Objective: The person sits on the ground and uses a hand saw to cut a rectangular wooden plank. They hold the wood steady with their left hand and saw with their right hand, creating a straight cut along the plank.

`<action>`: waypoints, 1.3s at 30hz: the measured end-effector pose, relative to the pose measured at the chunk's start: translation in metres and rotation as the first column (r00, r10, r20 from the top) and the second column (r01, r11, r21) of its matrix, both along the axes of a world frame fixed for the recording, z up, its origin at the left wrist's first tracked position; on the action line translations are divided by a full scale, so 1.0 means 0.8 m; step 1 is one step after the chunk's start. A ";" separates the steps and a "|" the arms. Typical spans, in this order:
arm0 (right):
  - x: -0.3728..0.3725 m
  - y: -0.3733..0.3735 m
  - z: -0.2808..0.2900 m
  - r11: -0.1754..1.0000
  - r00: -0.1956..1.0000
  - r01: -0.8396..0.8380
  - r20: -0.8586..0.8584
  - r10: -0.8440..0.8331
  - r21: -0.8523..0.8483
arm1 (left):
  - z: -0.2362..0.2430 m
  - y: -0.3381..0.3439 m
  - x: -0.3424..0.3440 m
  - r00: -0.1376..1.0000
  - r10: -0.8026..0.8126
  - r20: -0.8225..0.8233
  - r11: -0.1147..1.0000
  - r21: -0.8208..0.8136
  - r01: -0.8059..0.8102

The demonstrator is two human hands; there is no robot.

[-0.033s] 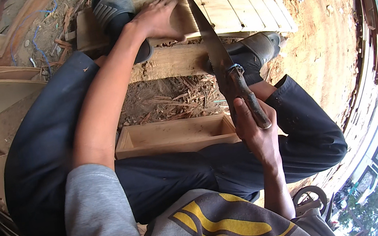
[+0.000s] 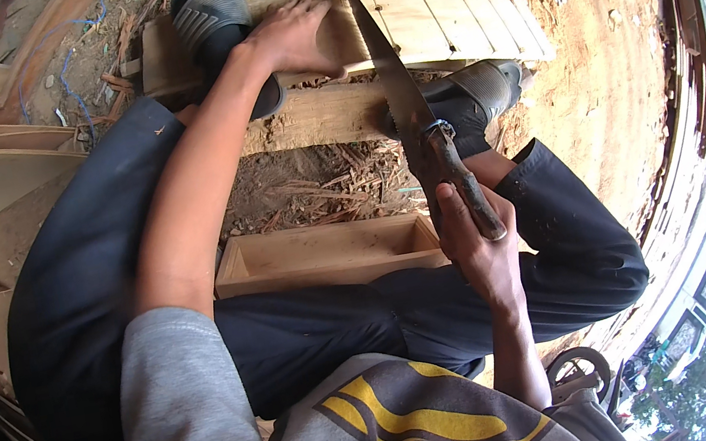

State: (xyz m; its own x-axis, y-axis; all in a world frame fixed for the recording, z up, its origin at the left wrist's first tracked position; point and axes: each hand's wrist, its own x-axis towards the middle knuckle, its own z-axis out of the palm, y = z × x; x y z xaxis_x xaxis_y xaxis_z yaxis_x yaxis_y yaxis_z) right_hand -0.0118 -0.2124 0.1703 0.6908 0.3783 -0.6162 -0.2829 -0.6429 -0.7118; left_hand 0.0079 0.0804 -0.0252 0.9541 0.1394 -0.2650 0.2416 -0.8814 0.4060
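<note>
Progress on the long, pale wooden board (image 2: 412, 21), which lay across the far middle of the scene, looked partial: several dark lines (image 2: 478, 24) crossed its right half, apparently saw cuts, though some might have been mere markings, and the sections between them sat joined in a row. Farther left the wood showed no such lines, so that stretch was probably what was left to cut. A long, tapering, grey metal saw (image 2: 397, 80) with a dark, worn handle (image 2: 467, 186) reached from the near right to the far side, its blade crossing the board just left of the first line; whether the teeth had bitten in could not be told. The right hand (image 2: 481, 250) was closed around the handle. The left hand (image 2: 293, 39) gripped no tool; it lay spread wide over the board, just left of the blade. A black, ridged sandal (image 2: 211, 17) rested over the board's left end, and a grey-black sandal (image 2: 490, 86) stood near its right end. Nearer, a thick, rough wooden beam (image 2: 316, 115) lay alongside the board, and an open, tan, rectangular wooden box (image 2: 325, 275) sat between that beam and the dark-trousered legs (image 2: 306, 328).
</note>
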 end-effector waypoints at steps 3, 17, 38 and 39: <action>0.009 -0.004 -0.009 1.000 1.000 -0.001 -0.001 0.001 0.031 | -0.004 -0.005 -0.001 1.000 -0.006 0.018 0.999 0.039 0.006; -0.005 -0.018 -0.035 0.995 0.996 0.083 -0.034 -0.081 0.052 | -0.002 -0.013 -0.005 1.000 0.027 -0.003 0.999 0.044 -0.027; 0.001 -0.003 -0.053 0.992 0.996 0.084 -0.030 -0.082 0.091 | -0.001 -0.017 -0.008 0.999 0.027 -0.026 0.998 0.056 -0.025; -0.003 -0.005 -0.051 0.993 0.998 0.059 0.018 -0.061 0.106 | -0.005 -0.016 -0.007 1.000 0.017 -0.013 0.998 0.062 -0.017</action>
State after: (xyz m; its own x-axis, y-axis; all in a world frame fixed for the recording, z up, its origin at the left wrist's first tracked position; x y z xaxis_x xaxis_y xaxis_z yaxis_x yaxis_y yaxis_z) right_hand -0.0145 -0.2165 0.1297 0.7266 0.3974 -0.5604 -0.3031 -0.5466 -0.7806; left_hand 0.0021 0.0675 -0.0293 0.9479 0.1721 -0.2682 0.2619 -0.9003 0.3477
